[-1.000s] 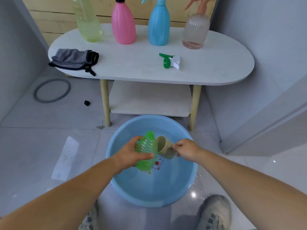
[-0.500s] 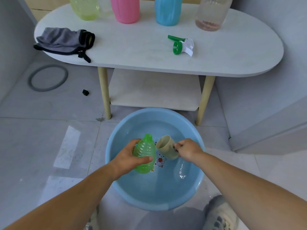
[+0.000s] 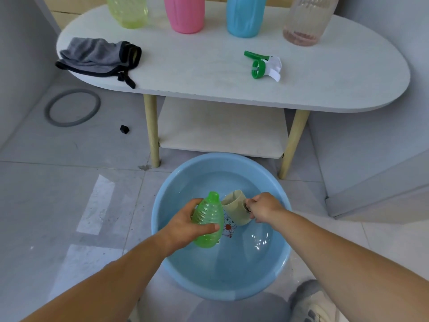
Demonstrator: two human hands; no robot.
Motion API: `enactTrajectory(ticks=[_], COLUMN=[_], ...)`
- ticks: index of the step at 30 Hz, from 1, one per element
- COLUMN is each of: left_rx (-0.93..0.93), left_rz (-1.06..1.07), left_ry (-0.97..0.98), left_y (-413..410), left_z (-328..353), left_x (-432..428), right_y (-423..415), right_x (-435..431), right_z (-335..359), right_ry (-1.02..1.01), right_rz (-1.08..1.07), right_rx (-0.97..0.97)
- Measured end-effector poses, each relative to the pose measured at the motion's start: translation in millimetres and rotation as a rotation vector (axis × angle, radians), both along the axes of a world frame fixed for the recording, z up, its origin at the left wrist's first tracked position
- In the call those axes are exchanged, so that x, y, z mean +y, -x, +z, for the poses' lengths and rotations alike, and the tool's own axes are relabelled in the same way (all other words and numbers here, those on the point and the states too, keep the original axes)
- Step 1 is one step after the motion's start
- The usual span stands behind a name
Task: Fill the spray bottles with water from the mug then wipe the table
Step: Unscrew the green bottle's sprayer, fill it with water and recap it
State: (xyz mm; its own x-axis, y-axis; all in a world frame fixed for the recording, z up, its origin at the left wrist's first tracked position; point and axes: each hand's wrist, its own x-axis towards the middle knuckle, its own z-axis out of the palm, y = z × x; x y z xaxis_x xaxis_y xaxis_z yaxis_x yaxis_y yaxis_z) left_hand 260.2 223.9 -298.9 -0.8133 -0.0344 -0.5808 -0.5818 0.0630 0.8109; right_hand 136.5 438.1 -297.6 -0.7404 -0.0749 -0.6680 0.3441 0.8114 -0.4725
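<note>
White table (image 3: 209,73), grey tiled floor (image 3: 69,194)

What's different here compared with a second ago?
The mug in the right hand has tipped back from the green bottle's mouth; a second ago its rim leaned against the neck. The camera has also dipped closer. The left hand still holds the bottle over the blue basin; the table's things haven't moved.

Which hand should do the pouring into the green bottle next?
Right. The right hand holds the beige plastic mug by its handle, rim beside the open neck of the green ribbed plastic bottle, which the left hand grips.
</note>
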Motion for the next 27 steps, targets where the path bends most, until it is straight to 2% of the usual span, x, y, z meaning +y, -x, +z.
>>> enactTrajectory(ticks=[27], left_rx=[-0.022], left_rz=[-0.001], left_ry=[0.014], left_y=[-2.2], left_z=[-0.8], left_x=[-1.2], right_y=[3.1], right_x=[-0.1], right_z=[-8.2], right_ry=[0.060], right_rz=[-0.053], right_rx=[0.031])
